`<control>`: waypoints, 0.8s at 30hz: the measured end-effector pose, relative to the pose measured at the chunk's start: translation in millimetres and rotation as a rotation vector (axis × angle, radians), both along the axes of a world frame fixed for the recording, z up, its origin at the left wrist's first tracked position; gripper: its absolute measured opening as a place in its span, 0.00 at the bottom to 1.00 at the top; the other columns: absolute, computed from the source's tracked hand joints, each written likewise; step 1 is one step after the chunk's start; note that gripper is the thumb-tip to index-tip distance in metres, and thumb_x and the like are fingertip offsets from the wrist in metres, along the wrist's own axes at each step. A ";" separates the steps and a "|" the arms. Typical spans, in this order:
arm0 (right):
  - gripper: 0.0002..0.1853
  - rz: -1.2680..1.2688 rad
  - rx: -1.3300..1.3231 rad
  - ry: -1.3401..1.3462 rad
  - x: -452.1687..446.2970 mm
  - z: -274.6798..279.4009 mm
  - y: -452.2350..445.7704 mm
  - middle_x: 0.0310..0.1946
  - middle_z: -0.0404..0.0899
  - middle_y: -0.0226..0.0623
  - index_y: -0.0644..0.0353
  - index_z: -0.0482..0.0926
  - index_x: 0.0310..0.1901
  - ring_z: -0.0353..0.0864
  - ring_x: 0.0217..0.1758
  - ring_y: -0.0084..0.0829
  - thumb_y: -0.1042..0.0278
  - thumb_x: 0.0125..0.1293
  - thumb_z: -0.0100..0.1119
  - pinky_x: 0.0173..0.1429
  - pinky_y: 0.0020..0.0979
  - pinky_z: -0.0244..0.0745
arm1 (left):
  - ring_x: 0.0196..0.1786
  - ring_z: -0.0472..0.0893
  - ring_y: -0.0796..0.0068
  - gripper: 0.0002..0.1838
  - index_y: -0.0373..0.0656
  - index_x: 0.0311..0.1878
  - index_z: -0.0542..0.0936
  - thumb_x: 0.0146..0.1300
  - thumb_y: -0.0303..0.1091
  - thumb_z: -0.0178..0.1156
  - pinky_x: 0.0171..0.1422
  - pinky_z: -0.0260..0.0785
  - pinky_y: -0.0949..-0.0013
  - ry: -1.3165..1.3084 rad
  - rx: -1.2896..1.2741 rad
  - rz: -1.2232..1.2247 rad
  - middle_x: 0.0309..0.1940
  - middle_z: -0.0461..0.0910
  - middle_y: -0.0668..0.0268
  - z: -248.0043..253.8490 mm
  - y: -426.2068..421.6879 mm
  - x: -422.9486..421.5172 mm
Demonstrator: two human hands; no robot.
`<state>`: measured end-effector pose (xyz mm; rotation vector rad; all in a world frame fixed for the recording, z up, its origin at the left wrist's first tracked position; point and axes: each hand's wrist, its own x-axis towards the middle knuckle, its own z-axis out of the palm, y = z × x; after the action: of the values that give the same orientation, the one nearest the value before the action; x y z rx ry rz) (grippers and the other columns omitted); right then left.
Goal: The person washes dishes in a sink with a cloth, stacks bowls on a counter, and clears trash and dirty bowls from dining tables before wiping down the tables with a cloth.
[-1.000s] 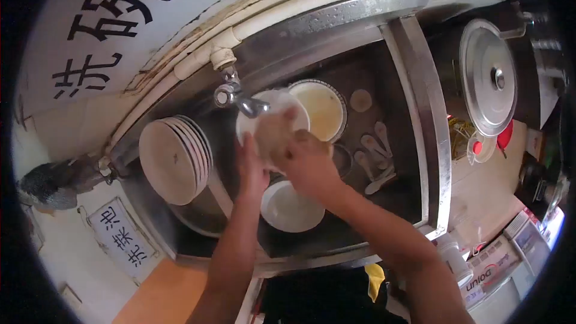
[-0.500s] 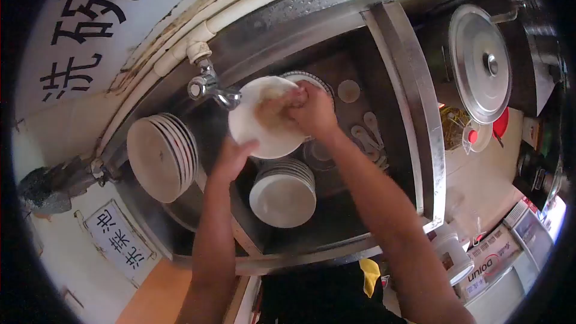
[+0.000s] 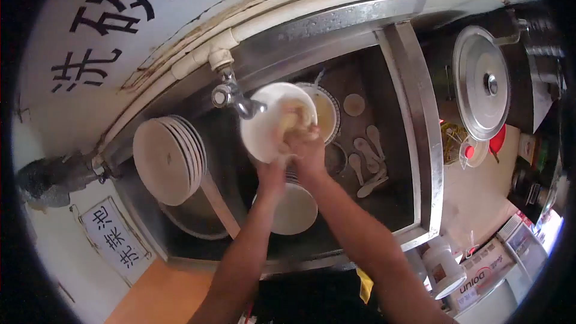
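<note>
A round white bowl is tilted under the tap, its inner side facing me. My left hand grips its near rim from below. My right hand is closed at the bowl's right inner side, pressing a blurred yellow-brown wad whose kind I cannot make out. Both hands are close together and smeared by motion. Just below them in the sink stands a stack of white bowls, partly hidden by my left arm. Behind my right hand sits a white basin with a beaded rim, holding something yellowish.
The metal tap hangs at the bowl's upper left. A stack of white plates leans on the left. Several white spoons and a small round dish lie right. A steel divider separates the sink from a lidded pot.
My right hand has moved down, towards my left hand at the bowl's near rim. My left hand has shifted right along the rim. The camera view has also shifted slightly.
</note>
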<state>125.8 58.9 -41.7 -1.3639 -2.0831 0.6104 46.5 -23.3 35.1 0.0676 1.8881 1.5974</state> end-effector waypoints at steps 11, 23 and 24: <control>0.23 0.105 -0.990 0.056 16.9 85.1 57.1 0.45 0.85 0.49 0.67 0.77 0.50 0.87 0.42 0.35 0.75 0.50 0.70 0.48 0.37 0.83 | 0.52 0.82 0.66 0.39 0.42 0.75 0.60 0.62 0.27 0.65 0.58 0.76 0.67 -0.449 0.064 -0.352 0.57 0.79 0.61 13.4 -28.0 -50.6; 0.24 -0.461 -0.928 0.701 -1.0 52.1 21.7 0.42 0.88 0.42 0.62 0.84 0.48 0.89 0.40 0.37 0.66 0.47 0.76 0.48 0.36 0.84 | 0.52 0.82 0.67 0.31 0.41 0.69 0.70 0.60 0.24 0.62 0.60 0.74 0.65 -0.297 -0.152 -0.323 0.58 0.79 0.65 -1.5 -29.9 -6.0; 0.24 -0.466 -0.924 0.705 0.3 37.3 8.7 0.42 0.88 0.42 0.62 0.84 0.48 0.89 0.40 0.37 0.66 0.47 0.76 0.48 0.36 0.84 | 0.53 0.83 0.67 0.29 0.39 0.66 0.72 0.59 0.25 0.62 0.60 0.74 0.63 -0.306 -0.025 0.002 0.56 0.82 0.63 -4.3 -26.7 13.5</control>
<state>126.1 67.6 -4.4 -1.6607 -0.8607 1.6530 60.0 -50.0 30.8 -0.1805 1.6691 1.4906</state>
